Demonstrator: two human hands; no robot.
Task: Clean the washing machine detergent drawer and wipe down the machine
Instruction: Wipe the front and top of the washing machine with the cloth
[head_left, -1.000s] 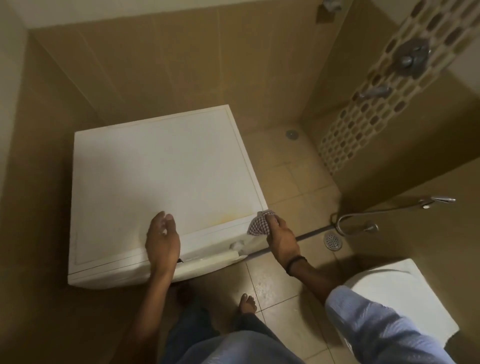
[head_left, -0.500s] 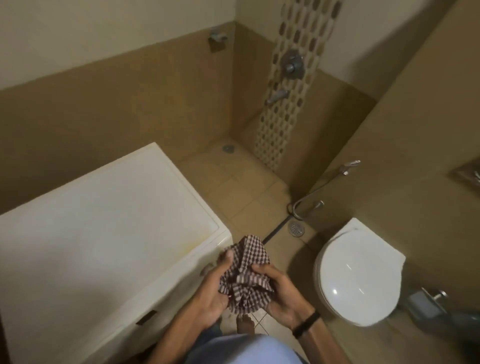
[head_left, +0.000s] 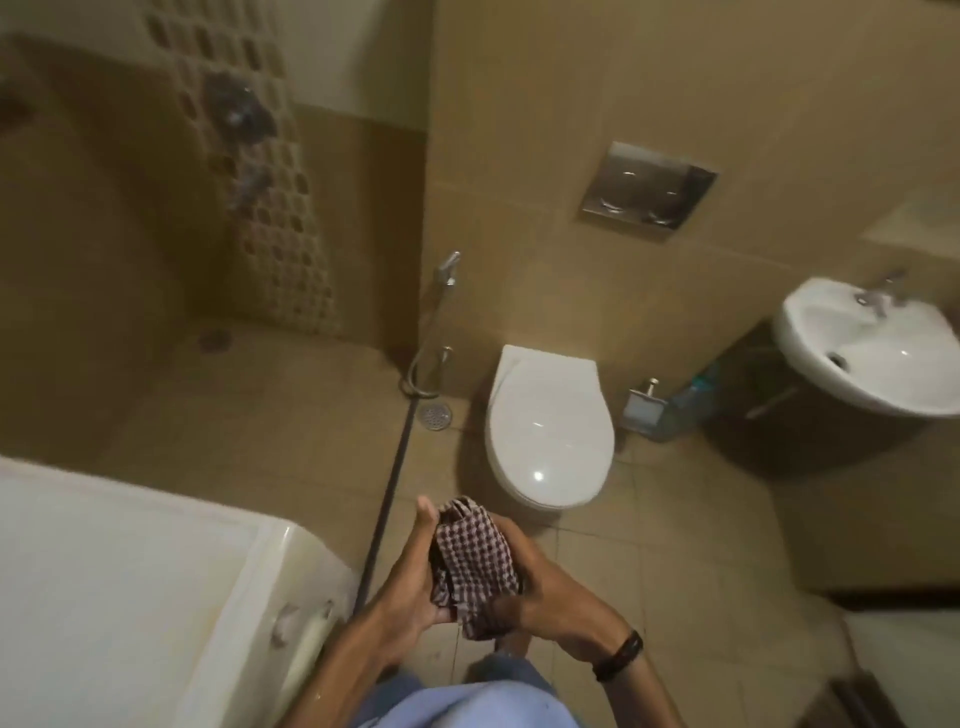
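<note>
Dim, warm light falls on tan wall tiles (head_left: 519, 130) and a tan tiled floor (head_left: 291, 415). A patterned mosaic strip (head_left: 280, 249) runs down the shower wall behind a blurred metal valve (head_left: 239, 111). A white toilet (head_left: 548, 431), lid closed, sits below a steel flush plate (head_left: 647, 184), with a hand sprayer (head_left: 448, 267) and a round floor drain (head_left: 435, 414) to its left. At the right, a white basin (head_left: 872, 353) tops a dark cabinet (head_left: 789, 421).

left hand (head_left: 406, 582) cupping cloth (head_left: 472, 561), right hand (head_left: 551, 592) gripping it, wrists close

Crumpled checked cloth (head_left: 475, 566) near white washer (head_left: 130, 597)
</note>
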